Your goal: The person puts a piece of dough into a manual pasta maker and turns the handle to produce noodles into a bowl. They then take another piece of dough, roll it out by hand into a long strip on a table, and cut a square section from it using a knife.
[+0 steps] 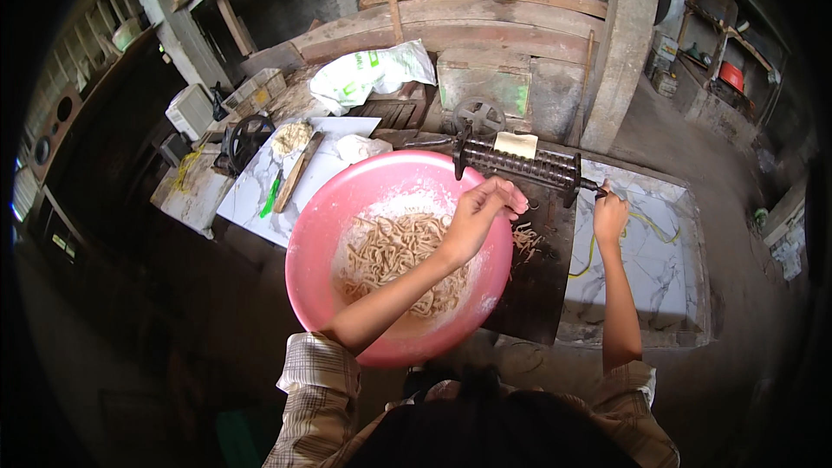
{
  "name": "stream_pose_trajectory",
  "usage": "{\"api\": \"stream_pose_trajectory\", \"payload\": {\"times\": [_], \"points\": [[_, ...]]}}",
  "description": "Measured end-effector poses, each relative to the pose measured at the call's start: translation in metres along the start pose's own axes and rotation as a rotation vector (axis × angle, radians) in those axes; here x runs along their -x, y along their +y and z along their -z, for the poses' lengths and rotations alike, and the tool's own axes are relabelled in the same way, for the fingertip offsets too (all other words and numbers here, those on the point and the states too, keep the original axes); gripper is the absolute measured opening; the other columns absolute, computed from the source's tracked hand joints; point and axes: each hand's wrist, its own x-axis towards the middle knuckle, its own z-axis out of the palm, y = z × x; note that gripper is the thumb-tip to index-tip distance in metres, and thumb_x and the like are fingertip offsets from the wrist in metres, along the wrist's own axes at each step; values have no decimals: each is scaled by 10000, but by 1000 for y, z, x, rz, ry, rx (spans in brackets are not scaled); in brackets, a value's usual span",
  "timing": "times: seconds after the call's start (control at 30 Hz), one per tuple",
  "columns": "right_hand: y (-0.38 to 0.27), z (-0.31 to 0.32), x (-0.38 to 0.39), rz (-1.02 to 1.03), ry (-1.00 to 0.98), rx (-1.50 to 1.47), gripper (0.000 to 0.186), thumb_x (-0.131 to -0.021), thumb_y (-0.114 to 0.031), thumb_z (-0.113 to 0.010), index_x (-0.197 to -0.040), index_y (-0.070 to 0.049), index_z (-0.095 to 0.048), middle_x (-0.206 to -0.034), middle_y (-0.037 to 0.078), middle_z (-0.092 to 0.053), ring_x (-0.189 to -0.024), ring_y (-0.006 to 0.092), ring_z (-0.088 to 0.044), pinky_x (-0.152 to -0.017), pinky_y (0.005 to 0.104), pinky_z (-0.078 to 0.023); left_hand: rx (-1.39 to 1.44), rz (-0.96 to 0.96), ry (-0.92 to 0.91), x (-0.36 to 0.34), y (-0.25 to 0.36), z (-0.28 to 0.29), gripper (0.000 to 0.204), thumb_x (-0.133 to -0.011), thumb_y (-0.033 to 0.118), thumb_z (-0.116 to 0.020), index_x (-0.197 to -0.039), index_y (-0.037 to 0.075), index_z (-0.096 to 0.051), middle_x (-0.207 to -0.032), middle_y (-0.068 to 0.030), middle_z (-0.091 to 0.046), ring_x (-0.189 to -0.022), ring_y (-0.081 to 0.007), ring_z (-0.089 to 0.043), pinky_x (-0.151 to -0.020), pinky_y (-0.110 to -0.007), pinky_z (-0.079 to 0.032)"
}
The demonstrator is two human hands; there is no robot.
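My right hand (610, 215) is closed around the crank handle (598, 191) at the right end of a dark metal roller machine (542, 169). A pale, flat piece of dough (516, 145) lies on top of its ridged rollers. My left hand (478, 218) hovers over the right rim of a large pink basin (316, 212), just below the machine. Its fingers are bent and pressed together; whether anything is between them is hidden. Inside the basin lies a heap of floured dough strips (399, 251), with white flour on the walls. A few loose strips (525, 241) lie beside the basin, under the rollers.
Left of the basin, a marble-patterned board (251, 195) holds a dough lump (292, 138), a wooden stick (299, 172) and a green-handled knife (271, 194). A white sack (373, 76) lies behind. A concrete pillar (620, 52) rises beyond the machine; a marble-patterned slab (659, 251) lies at right.
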Motion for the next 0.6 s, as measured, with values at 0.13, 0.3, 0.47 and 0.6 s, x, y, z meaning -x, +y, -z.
{"api": "stream_pose_trajectory", "payload": {"times": [0.13, 0.3, 0.47, 0.6], "points": [[8, 25, 33, -1, -65, 37, 505, -962, -294, -396, -650, 12, -649, -629, 239, -605, -586, 398, -594, -692, 470, -459, 485, 359, 242, 12, -6, -32, 452, -971, 369, -376, -1284, 43, -399, -1257, -126, -486, -1186, -225, -473, -1066, -374, -361], [-1, 76, 66, -9, -238, -28, 547, -979, -328, -364, -648, 8, -640, -614, 247, -594, -597, 429, -592, -575, 510, -459, 730, 307, 556, -11, -31, -64, 493, -950, 429, -383, -1315, 98, -381, -1283, -77, -469, -1197, -225, -455, -1089, -421, -300], [-21, 127, 79, 66, -283, -71, 493, -969, -306, -403, -653, 0, -624, -618, 236, -589, -575, 415, -585, -547, 487, -450, 1024, 220, 883, -54, -54, -55, 412, -960, 446, -321, -1288, 201, -373, -1289, -85, -401, -1147, -283, -452, -1081, -606, -213], [-22, 166, 69, 146, -191, -178, 401, -932, -259, -514, -626, -4, -570, -542, 185, -552, -529, 375, -569, -515, 456, -429, 1240, 219, 872, -71, -48, -68, 396, -975, 422, -259, -1281, 191, -355, -1313, -120, -357, -1221, -345, -386, -1083, -658, -151]]}}
